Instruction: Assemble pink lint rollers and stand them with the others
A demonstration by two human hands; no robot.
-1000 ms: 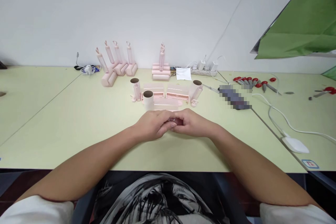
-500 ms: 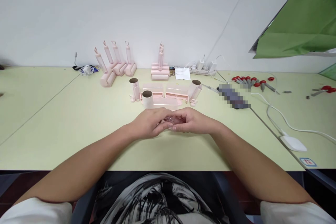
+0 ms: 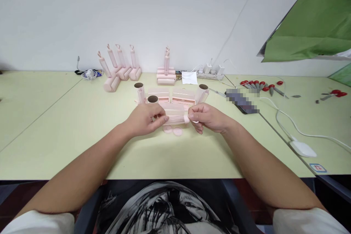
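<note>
A clear pink tube point(image 3: 175, 119) lies level between my two hands, just above the table. My left hand point(image 3: 146, 120) has its fingers closed on the tube's left end. At the other end, my right hand point(image 3: 208, 117) pinches the pale pink cap point(image 3: 187, 119), which seems to carry a loop. Two flat pink discs point(image 3: 177, 131) rest on the table below the tube. Right behind the hands stand white rolls with brown cores, one point(image 3: 153, 99) by my left hand and another point(image 3: 203, 87) at the right. Open pink boxes point(image 3: 183, 99) lie between them.
Several finished-looking pink holders with upright tubes point(image 3: 124, 71) stand along the wall. A power strip point(image 3: 210, 76) with chargers is at the back. To the right lie a phone point(image 3: 241, 100), red-handled tools point(image 3: 256, 83) and a white charging pad point(image 3: 303, 148) with its cable.
My hands have drawn apart, from being closed together round a clear pinkish piece to holding the tube at its two ends. Two pink discs now show on the table.
</note>
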